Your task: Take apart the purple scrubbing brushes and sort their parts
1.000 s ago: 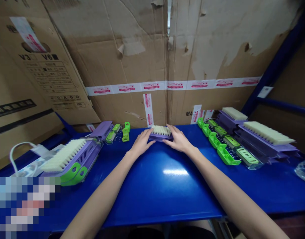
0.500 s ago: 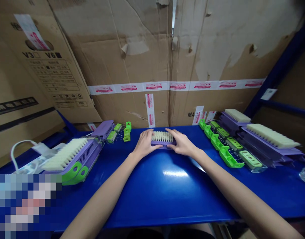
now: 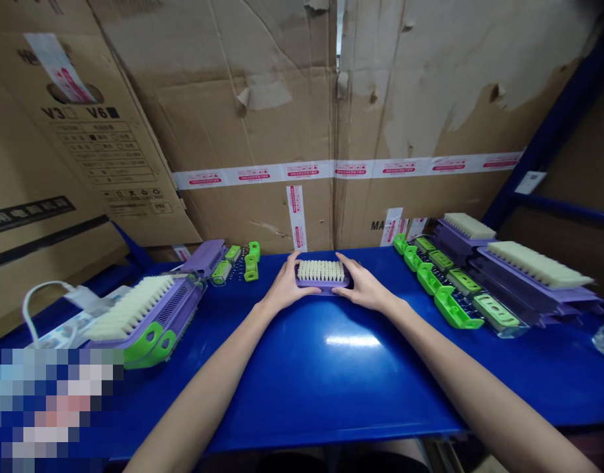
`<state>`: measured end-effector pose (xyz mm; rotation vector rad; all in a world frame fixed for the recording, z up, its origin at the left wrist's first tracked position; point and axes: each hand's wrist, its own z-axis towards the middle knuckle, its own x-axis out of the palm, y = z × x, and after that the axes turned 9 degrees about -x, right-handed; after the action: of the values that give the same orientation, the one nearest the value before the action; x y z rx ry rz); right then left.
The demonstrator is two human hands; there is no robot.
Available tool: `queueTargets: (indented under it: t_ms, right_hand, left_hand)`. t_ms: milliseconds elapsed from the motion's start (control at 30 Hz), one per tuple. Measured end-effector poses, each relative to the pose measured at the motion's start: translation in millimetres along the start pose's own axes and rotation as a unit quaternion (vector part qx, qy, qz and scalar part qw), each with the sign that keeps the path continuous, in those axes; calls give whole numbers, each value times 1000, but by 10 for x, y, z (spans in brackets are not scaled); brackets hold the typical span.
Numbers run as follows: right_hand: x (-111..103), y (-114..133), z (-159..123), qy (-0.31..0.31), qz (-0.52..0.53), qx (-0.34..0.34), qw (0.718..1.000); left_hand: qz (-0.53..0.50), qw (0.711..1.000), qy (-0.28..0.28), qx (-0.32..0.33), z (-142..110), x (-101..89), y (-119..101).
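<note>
A purple brush head with cream bristles (image 3: 322, 270) sits bristles up near the back of the blue table, between my hands. My left hand (image 3: 286, 284) grips its left end, thumb along the front edge and fingers round the side. On its right end, my right hand (image 3: 362, 284) holds it the same way, with the thumb at the front corner. The brush's underside is hidden. Bare blue tabletop (image 3: 326, 381) lies between my forearms.
At left are a bristled purple and green brush unit (image 3: 144, 315), a white power strip (image 3: 60, 328) and small green parts (image 3: 251, 261). At right stand green clips (image 3: 447, 305), clear-cased pieces (image 3: 496, 310) and stacked purple brushes (image 3: 538, 266). Cardboard (image 3: 262, 131) walls the back.
The brush has come slightly toward me with both hands on it. My fingers wrap its ends a little more squarely now. The surrounding parts stay where they were.
</note>
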<state>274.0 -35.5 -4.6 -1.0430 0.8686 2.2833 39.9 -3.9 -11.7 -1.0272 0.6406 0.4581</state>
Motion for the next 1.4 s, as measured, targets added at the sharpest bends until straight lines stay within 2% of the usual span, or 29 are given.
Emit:
queueTargets:
  t_ms: [100, 267, 333, 500, 667, 833, 1167, 1300, 1400]
  right_hand:
    - [23, -10, -4, 5, 9, -3, 1000]
    - [27, -30, -23, -7, 3, -19, 1000]
    - [11, -30, -35, -8, 0, -16, 1000]
    - [-46, 20, -54, -12, -32, -32, 999]
    - [-54, 59, -48, -35, -105, -62, 992]
    - [-57, 59, -48, -74, -137, -88, 984]
    - [-15, 47, -66, -92, -147, -117, 978]
    - [-4, 57, -67, -86, -144, -111, 979]
    - [-7, 66, -69, -82, -140, -109, 981]
  left_hand:
    - [3, 1000, 6, -1, 1, -56, 18]
    - [2, 998, 59, -6, -9, -120, 75]
    - [3, 998, 62, -5, -10, -123, 74]
    - [86, 994, 8, 60, -18, -112, 0]
    - [208, 966, -55, 146, -58, -135, -65]
    - [275, 941, -86, 175, -85, -191, -107]
    - [312, 908, -141, 241, -86, -198, -95]
    - [316, 906, -144, 243, -90, -199, -92]
    - [298, 915, -144, 231, -90, -191, -72]
